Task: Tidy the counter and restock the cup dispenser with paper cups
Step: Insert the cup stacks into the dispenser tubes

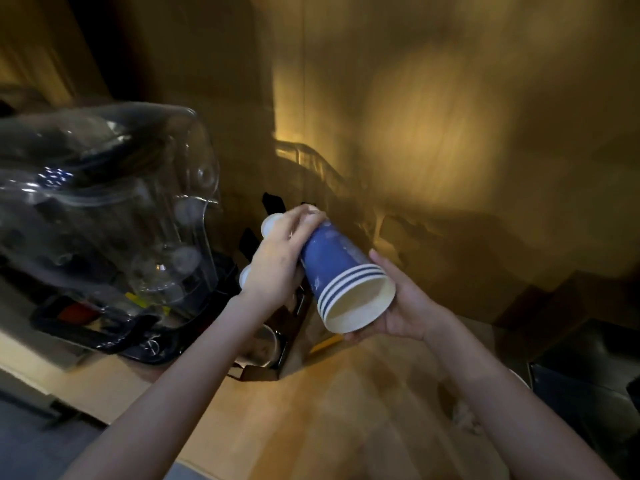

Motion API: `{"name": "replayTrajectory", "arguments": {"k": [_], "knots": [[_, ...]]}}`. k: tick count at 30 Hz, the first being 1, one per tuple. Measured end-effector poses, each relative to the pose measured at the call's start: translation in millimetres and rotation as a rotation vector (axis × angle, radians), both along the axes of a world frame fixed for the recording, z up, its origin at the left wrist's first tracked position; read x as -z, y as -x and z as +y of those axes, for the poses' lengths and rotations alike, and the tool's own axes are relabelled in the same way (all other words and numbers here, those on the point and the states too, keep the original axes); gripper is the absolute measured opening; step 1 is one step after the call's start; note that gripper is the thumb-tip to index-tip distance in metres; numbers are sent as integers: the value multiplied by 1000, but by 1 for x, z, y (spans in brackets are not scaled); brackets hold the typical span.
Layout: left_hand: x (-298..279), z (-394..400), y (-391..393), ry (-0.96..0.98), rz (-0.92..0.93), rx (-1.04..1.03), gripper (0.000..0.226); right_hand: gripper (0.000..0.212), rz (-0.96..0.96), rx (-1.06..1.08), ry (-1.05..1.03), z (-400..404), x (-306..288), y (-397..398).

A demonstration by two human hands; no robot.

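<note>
A short stack of blue paper cups (341, 271) with white rims lies tilted in the air, open mouth toward me. My left hand (282, 258) wraps the narrow bottom end of the stack. My right hand (401, 306) cups the rim end from below and the right. Just behind my left hand stands the dark cup dispenser (273, 206), with white round cup bottoms (272, 223) showing in its slots. The dispenser's lower part is hidden by my left hand and forearm.
A blender under a clear plastic sound cover (114, 216) stands at the left on the wooden counter (311, 410). A metal container (265, 344) sits below the dispenser. A dark box (588, 393) stands at the right, and a wooden wall (450, 116) is behind.
</note>
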State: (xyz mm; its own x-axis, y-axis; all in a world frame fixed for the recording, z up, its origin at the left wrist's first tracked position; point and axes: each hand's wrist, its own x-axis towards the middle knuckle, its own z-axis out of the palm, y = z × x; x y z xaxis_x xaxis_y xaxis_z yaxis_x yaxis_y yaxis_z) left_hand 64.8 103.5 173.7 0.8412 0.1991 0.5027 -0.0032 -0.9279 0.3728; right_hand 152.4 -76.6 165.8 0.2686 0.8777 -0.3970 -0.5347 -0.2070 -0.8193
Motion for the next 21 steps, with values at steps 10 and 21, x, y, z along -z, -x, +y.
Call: {"name": "replayTrajectory", "arguments": {"k": [10,21], "knots": [[-90,34,11,935,-184,115,29,59,-708,244,-64,56,-30,0],[-119,47,21,336,-274,-33,83,95,-971,325,-49,125,-14,-22]]}}
